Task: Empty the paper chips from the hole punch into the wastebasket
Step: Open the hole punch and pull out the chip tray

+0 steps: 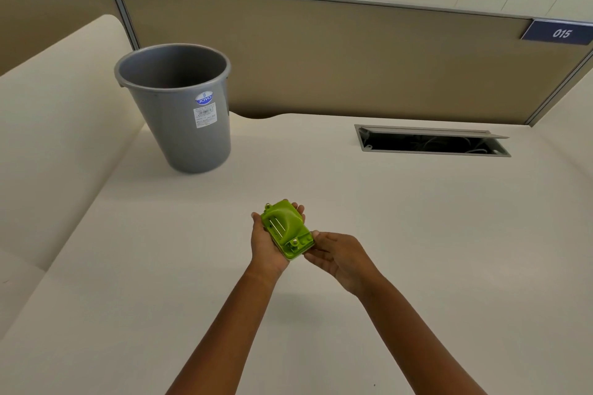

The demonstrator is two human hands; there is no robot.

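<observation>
A: Item 1, hole punch (286, 229)?
B: Green, above desk (417, 234), cradled in left hand (268, 244); right hand (337, 255) fingers pinch its near end.
A: Surroundings?
B: Grey wastebasket (179, 112) upright, well apart, far left. Open cable hatch (430, 141) far right. Nothing btwn.

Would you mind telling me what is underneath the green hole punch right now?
The left hand cradles the hole punch from below; the right hand pinches its near end. Its underside is hidden.
</observation>
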